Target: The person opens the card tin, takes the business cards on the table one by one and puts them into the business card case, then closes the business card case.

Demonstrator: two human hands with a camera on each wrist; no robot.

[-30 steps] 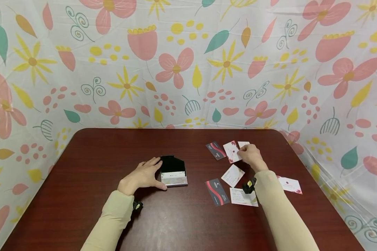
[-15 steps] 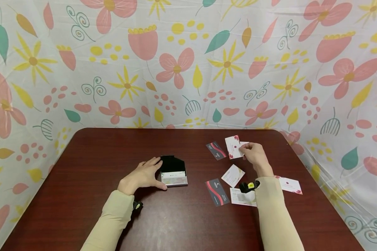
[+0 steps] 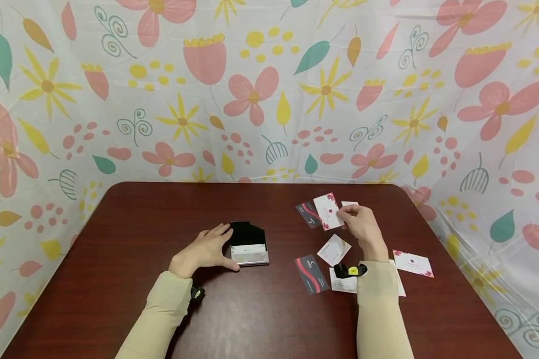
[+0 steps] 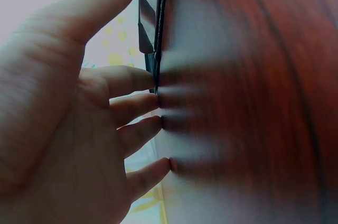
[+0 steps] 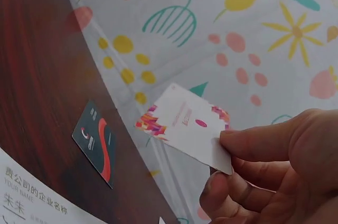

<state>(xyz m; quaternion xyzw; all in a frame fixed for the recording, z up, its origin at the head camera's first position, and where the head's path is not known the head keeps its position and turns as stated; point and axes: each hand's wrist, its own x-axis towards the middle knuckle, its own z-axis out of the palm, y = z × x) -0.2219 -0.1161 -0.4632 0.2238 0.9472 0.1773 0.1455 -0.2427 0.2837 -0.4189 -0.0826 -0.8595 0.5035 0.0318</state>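
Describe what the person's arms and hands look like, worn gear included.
The left sleeve and right sleeve are plain, long and pale beige. Near each cuff sits a small black device with a yellowish mark. The left hand and right hand are ungloved.

A white cloth (image 3: 292, 82) is hung behind the table (image 3: 251, 319) and along both its sides, creased in places and printed all over with pink and yellow flowers (image 3: 325, 90) and green leaves (image 3: 312, 58). The table is finished in glossy, dark red-brown wood grain, its far corners rounded.
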